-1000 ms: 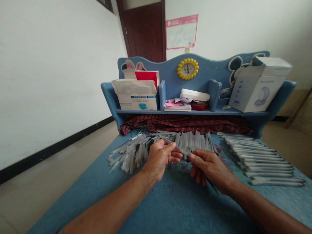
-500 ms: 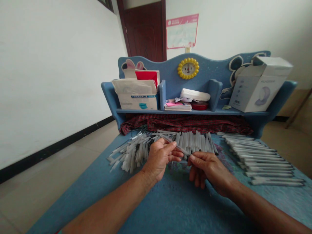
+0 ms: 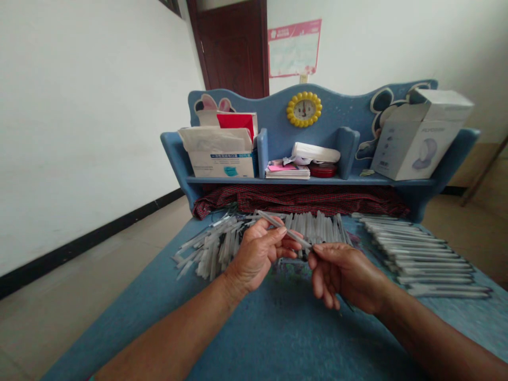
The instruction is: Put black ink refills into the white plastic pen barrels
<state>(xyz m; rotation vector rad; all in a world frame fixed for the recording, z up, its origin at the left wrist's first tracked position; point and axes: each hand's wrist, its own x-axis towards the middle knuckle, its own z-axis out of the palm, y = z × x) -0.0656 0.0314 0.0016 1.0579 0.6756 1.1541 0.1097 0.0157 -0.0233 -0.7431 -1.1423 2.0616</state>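
Note:
Between thumb and fingers, my left hand (image 3: 260, 246) grips a translucent pen barrel (image 3: 291, 235), which slants down to the right. My right hand (image 3: 347, 275) pinches at the dark lower end of that barrel, its other fingers curled loosely underneath. What small part the right fingertips hold is hidden. Behind my hands lies a row of similar pale barrels (image 3: 317, 227). A messier heap of pale tubes (image 3: 216, 248) spreads to the left of my left hand. Off to the right, pens with dark ends (image 3: 428, 256) lie stacked side by side.
The blue desk (image 3: 254, 338) has a raised shelf (image 3: 222, 180) at its back. On it stand a mask box (image 3: 222, 163), papers (image 3: 288, 172), a red round tin (image 3: 322, 170) and a white carton (image 3: 420, 137). Checked cloth (image 3: 301, 198) lies beneath; a yellow clock (image 3: 304, 109) hangs above.
The right fingers have shifted slightly at the barrel's lower end and opened a little underneath. The barrel stays in the left hand. The whole view has moved slightly.

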